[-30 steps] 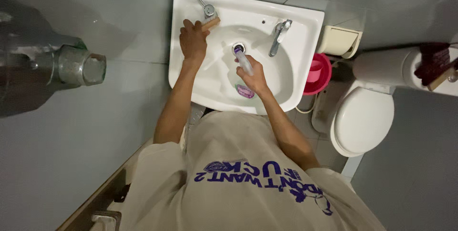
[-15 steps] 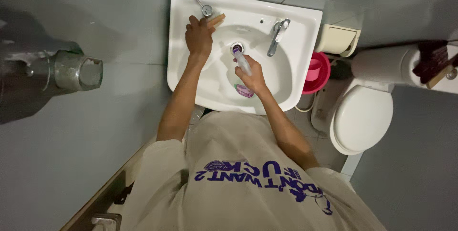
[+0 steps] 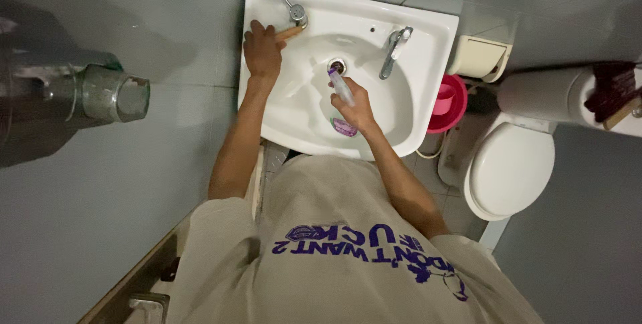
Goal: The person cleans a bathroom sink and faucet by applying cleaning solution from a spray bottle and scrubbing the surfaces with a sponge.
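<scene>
The right hand (image 3: 358, 106) has a closed grip round a clear purple-capped spray bottle (image 3: 340, 86), aimed at the drain of the white ceramic sink (image 3: 428, 43). The left hand (image 3: 262, 50), arm extended, presses a tan wooden-handled brush (image 3: 289, 32) onto the sink's back left corner.

My left hand (image 3: 262, 50) rests on the edge of the white sink (image 3: 428, 50), holding a brown stick (image 3: 289, 32). My right hand (image 3: 354, 106) holds a purple bottle (image 3: 340, 86) over the drain (image 3: 337, 66). A tap (image 3: 394, 50) and a toilet (image 3: 511, 170) are near.
</scene>
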